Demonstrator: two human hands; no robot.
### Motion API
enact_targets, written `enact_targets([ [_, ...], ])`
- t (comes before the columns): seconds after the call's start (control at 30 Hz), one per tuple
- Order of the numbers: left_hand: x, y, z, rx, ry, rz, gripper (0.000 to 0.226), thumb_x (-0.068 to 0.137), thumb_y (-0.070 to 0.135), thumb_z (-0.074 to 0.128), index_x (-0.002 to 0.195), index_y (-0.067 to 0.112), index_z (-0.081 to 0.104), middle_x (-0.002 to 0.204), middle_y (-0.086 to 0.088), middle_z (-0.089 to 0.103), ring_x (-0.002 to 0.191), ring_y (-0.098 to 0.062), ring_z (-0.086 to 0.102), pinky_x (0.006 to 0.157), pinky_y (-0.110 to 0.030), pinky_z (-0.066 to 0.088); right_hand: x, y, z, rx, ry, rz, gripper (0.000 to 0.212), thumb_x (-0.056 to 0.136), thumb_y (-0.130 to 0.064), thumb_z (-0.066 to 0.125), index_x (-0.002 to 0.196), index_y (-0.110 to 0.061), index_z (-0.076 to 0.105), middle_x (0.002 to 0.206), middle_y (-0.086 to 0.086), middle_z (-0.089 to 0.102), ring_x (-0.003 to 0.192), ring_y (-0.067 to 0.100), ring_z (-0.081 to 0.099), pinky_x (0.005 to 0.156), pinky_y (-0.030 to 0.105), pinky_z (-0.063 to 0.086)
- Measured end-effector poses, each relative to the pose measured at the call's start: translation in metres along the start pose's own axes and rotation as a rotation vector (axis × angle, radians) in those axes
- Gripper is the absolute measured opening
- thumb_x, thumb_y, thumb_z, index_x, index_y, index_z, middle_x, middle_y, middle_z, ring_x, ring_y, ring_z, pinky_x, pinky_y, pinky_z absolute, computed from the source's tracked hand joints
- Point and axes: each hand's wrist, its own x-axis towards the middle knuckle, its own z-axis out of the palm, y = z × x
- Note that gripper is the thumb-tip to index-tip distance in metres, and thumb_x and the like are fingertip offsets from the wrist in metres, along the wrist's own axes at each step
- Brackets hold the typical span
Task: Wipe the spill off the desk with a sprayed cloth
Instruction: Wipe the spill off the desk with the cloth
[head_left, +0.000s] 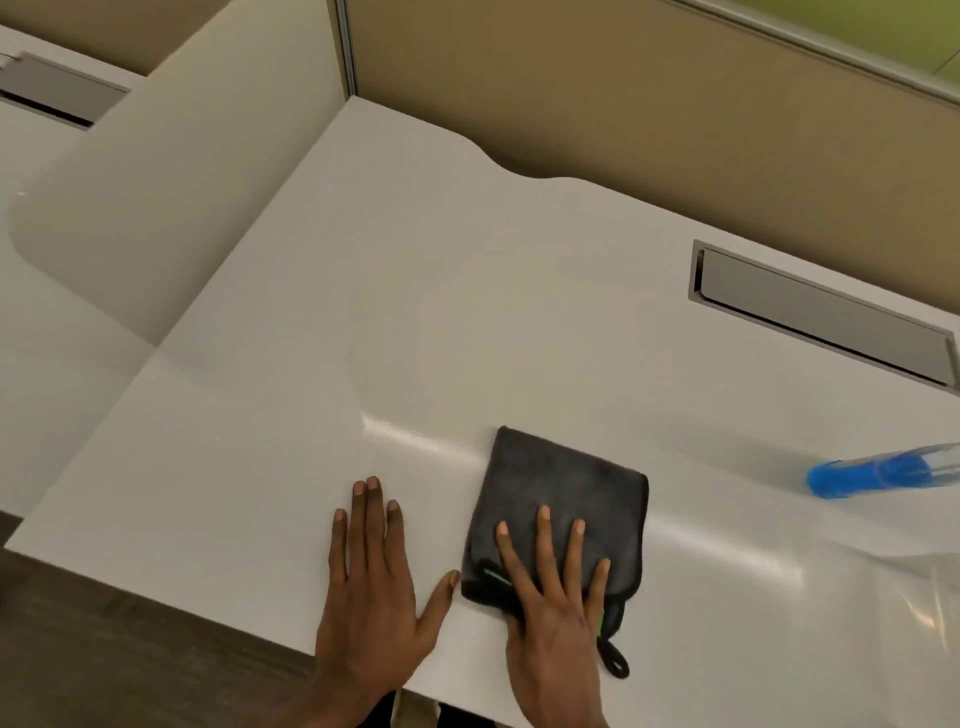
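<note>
Fingers (543, 535) of the right hand (556, 613) were spread flat on the folded grey cloth (561, 499), pressing, not gripping; left hand (371, 582) lay open on the bare worktop (260, 467) just beside it, bracing; the spill looked like that faint wet sheen (415, 431) just past the left fingertips, so I'd keep the palm weight even and push slowly forward-left; blue spray bottle (878, 473) sat well off to the right.

On the white desk (467, 291) the right hand (553, 618) presses flat, fingers spread, on a folded grey cloth (566, 499), the left hand (371, 592) lies flat beside it, and a blue spray bottle (878, 473) lies at the right edge.
</note>
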Motion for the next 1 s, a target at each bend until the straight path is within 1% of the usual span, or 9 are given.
enact_targets([
  [0.07, 0.0, 0.0, 0.0, 0.0, 0.001, -0.001, 0.111, 0.099, 0.079, 0.046, 0.171, -0.003, 0.024, 0.185, -0.023, 0.004, 0.173, -0.04, 0.007, 0.138, -0.058, 0.011, 0.004, -0.006, 0.0, 0.015, 0.003, 0.0, 0.097, 0.076, -0.022, 0.083, 0.158, -0.045, 0.035, 0.171, 0.003, 0.028, 0.157, 0.044, 0.019, 0.116, 0.077, 0.029],
  [0.17, 0.002, 0.002, -0.001, -0.003, 0.005, -0.001, 0.111, 0.099, 0.078, 0.048, 0.171, -0.004, 0.024, 0.185, -0.023, 0.004, 0.173, -0.041, 0.008, 0.138, -0.058, 0.01, 0.054, 0.006, -0.014, 0.002, 0.037, -0.041, 0.091, 0.093, -0.021, 0.063, 0.161, -0.051, 0.011, 0.176, -0.004, -0.003, 0.161, 0.038, -0.012, 0.124, 0.073, 0.005],
  [0.2, 0.002, 0.002, -0.002, -0.009, 0.005, 0.001, 0.111, 0.1, 0.077, 0.049, 0.171, -0.004, 0.024, 0.185, -0.024, 0.003, 0.173, -0.041, 0.007, 0.138, -0.058, 0.011, 0.08, 0.01, -0.02, -0.004, 0.039, -0.047, 0.088, 0.096, -0.02, 0.057, 0.161, -0.051, 0.008, 0.176, -0.005, -0.007, 0.161, 0.037, -0.016, 0.124, 0.073, 0.001],
  [0.4, 0.001, 0.003, -0.007, -0.036, -0.005, -0.009, 0.107, 0.102, 0.075, 0.048, 0.169, -0.005, 0.027, 0.185, -0.024, 0.003, 0.173, -0.041, 0.007, 0.134, -0.062, 0.02, 0.213, 0.003, -0.054, -0.033, -0.01, 0.008, 0.069, 0.107, -0.029, 0.045, 0.162, -0.05, 0.009, 0.177, -0.001, -0.003, 0.161, 0.041, -0.011, 0.122, 0.076, 0.004],
  [0.53, 0.001, 0.006, -0.011, -0.051, -0.012, -0.027, 0.105, 0.102, 0.076, 0.047, 0.169, -0.004, 0.03, 0.185, -0.023, 0.005, 0.173, -0.04, 0.009, 0.133, -0.064, 0.025, 0.203, -0.022, -0.052, -0.036, -0.033, 0.014, 0.069, 0.107, -0.03, 0.043, 0.163, -0.047, 0.006, 0.177, 0.001, -0.006, 0.16, 0.043, -0.012, 0.121, 0.077, 0.005],
  [0.67, 0.002, 0.008, -0.015, -0.05, -0.028, -0.04, 0.105, 0.103, 0.078, 0.042, 0.169, -0.003, 0.032, 0.184, -0.023, 0.01, 0.172, -0.041, 0.015, 0.132, -0.064, 0.029, 0.129, -0.056, -0.022, -0.018, -0.039, -0.099, 0.077, 0.103, -0.026, 0.048, 0.162, -0.05, 0.004, 0.176, -0.001, -0.011, 0.16, 0.042, -0.016, 0.122, 0.077, 0.004],
  [0.77, 0.002, 0.008, -0.018, -0.04, -0.041, -0.031, 0.103, 0.103, 0.075, 0.038, 0.168, -0.005, 0.032, 0.183, -0.026, 0.015, 0.169, -0.043, 0.021, 0.131, -0.064, 0.031, 0.097, -0.072, -0.005, -0.01, -0.027, -0.096, 0.082, 0.102, -0.024, 0.051, 0.162, -0.049, 0.001, 0.175, -0.002, -0.015, 0.158, 0.04, -0.022, 0.123, 0.075, 0.0],
  [0.9, 0.005, 0.009, -0.022, -0.025, -0.057, -0.047, 0.102, 0.103, 0.077, 0.037, 0.165, -0.004, 0.04, 0.18, -0.027, 0.022, 0.167, -0.044, 0.027, 0.128, -0.061, 0.028, 0.14, -0.082, -0.016, -0.049, -0.01, -0.131, 0.078, 0.103, -0.025, 0.049, 0.163, -0.048, 0.003, 0.176, 0.0, -0.012, 0.159, 0.042, -0.019, 0.122, 0.076, -0.002],
  [1.0, 0.004, 0.008, -0.017, -0.033, -0.06, -0.044, 0.104, 0.103, 0.078, 0.042, 0.166, -0.004, 0.037, 0.183, -0.026, 0.015, 0.17, -0.044, 0.019, 0.13, -0.059, 0.022, 0.209, -0.088, -0.031, -0.063, -0.007, -0.137, 0.074, 0.105, -0.028, 0.047, 0.163, -0.049, 0.006, 0.177, 0.0, -0.007, 0.16, 0.043, -0.015, 0.12, 0.079, 0.0],
])
